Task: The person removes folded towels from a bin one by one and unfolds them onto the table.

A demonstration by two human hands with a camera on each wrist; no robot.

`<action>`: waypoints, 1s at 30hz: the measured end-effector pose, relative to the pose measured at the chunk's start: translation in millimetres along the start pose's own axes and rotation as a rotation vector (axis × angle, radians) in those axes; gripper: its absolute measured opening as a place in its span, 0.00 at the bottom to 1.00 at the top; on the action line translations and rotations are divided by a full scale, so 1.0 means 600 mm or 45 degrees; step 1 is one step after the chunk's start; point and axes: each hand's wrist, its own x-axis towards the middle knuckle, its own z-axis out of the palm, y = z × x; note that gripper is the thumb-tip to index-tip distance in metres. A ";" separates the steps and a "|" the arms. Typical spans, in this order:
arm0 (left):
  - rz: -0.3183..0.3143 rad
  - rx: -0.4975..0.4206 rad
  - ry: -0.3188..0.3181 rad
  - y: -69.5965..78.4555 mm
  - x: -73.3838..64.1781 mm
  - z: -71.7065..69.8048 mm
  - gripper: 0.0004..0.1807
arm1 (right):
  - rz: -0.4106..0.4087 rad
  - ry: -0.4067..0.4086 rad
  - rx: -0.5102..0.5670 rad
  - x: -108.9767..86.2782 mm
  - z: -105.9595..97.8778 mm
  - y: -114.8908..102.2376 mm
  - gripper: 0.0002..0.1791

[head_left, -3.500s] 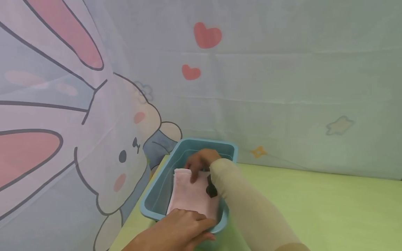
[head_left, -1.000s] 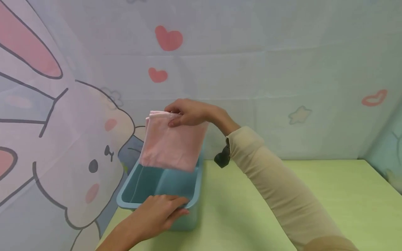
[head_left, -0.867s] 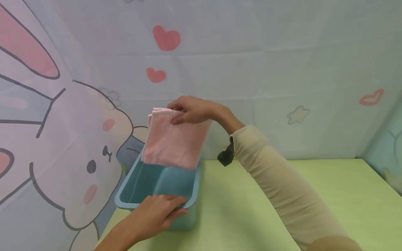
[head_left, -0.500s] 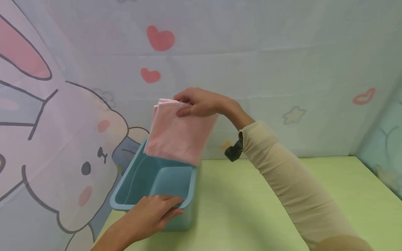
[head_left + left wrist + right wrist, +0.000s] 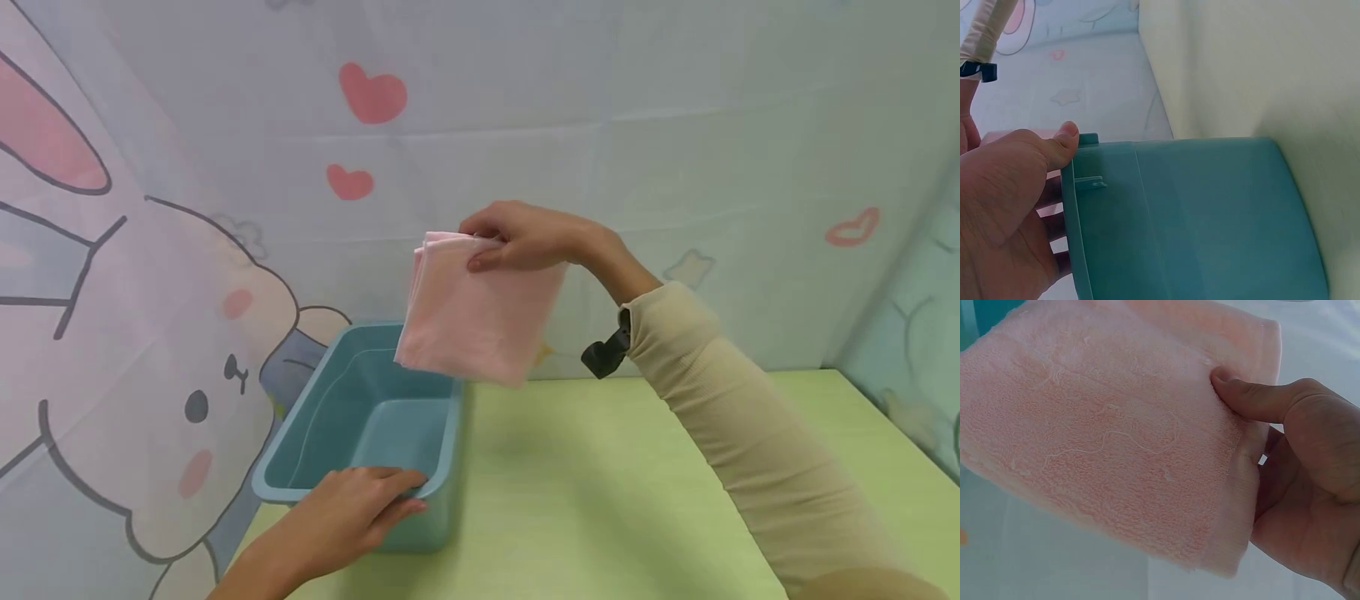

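Note:
A folded pink towel [image 5: 480, 321] hangs in the air from my right hand [image 5: 525, 237], which pinches its top edge between thumb and fingers. Loose threads lie across its terry face in the right wrist view, where the thumb presses into the towel [image 5: 1116, 437]. Below and to the left stands a blue plastic bin [image 5: 444, 450] with a bare inside. My left hand [image 5: 345, 512] grips the bin's near rim. In the left wrist view the left hand's thumb [image 5: 1067, 132] lies over the rim and the fingers go behind it.
The bin stands at the left of a light green table [image 5: 600, 467]. Behind and to the left hangs a printed cloth backdrop [image 5: 525, 100] with a rabbit and hearts. A black wrist device [image 5: 606, 354] sits below the right sleeve [image 5: 742, 425].
The towel lay in the bin at first. My right hand has lifted it out, then up and to the right, past the bin's right side. The left hand has stayed at the near rim.

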 end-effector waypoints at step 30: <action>0.065 0.030 0.106 -0.013 -0.012 -0.009 0.12 | 0.253 -0.029 -0.022 -0.170 0.011 0.102 0.02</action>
